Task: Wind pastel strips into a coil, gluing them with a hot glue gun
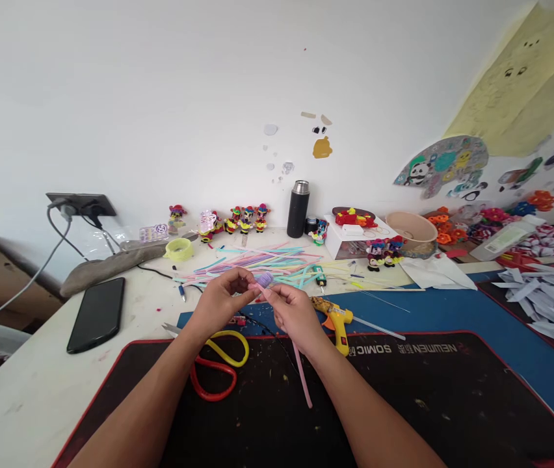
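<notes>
The bench [28,383] stands against a white wall [160,84] and is pale at the left, with a blue mat [457,309] toward the right and a black mouse mat [404,390] at the near side. Over the mats' far edges, the left hand [225,299] and right hand [294,312] meet, fingers of both pinched on a pink and purple fuzzy piece [263,281]. Stickers [322,147] dot the wall, yellow sheets [515,78] hang at the far right, and a power socket [82,204] sits at the left above a black phone [96,314].
</notes>
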